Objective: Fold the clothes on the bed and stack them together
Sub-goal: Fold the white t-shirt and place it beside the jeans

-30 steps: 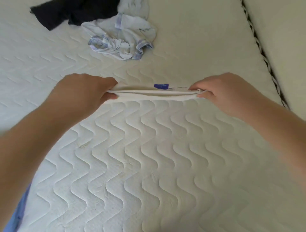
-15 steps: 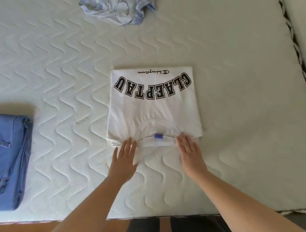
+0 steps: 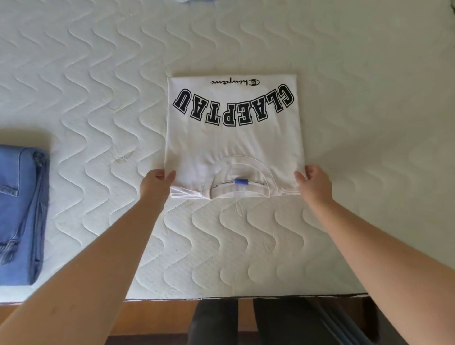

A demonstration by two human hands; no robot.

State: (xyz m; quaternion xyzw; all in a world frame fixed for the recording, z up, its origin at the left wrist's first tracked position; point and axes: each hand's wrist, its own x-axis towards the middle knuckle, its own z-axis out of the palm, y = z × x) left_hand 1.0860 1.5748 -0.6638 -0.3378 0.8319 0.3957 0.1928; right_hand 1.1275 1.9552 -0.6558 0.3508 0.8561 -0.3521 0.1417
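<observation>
A folded white T-shirt with black arched letters lies flat on the quilted white mattress, its collar and blue label toward me. My left hand pinches the shirt's near left corner, thumb on top. At the near right corner my right hand holds the edge the same way. A folded pair of blue jeans lies at the left, apart from the shirt.
A sliver of a crumpled light-blue garment shows at the top edge. The mattress's near edge runs across the bottom, with wooden floor and my dark-trousered legs below it.
The shirt went from being stretched between both hands to lying folded on the mattress. My hands then slid from flat beside the collar out to the near corners and took hold.
</observation>
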